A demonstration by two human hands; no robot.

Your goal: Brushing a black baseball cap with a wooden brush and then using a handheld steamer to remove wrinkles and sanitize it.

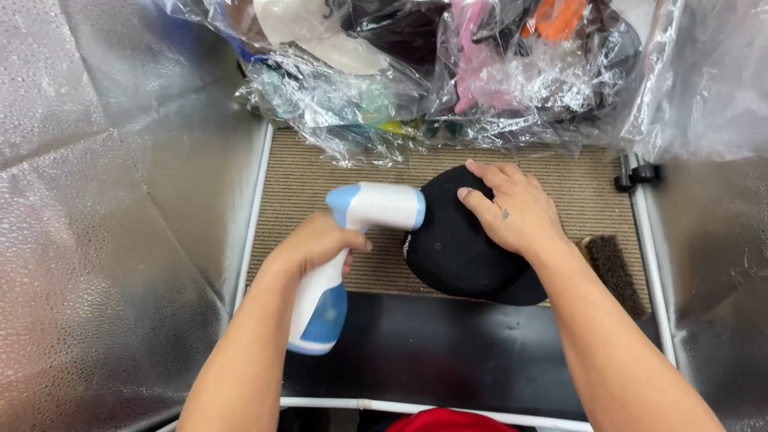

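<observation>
Left hand (320, 244) fingers gripping 1 steamer (352, 240), right hand (512, 210) fingers open on 1 black cap (456, 248)

Bagged caps (416, 72) piled behind a ribbed mat (320, 176) — brown brush (614, 274) at right.
</observation>
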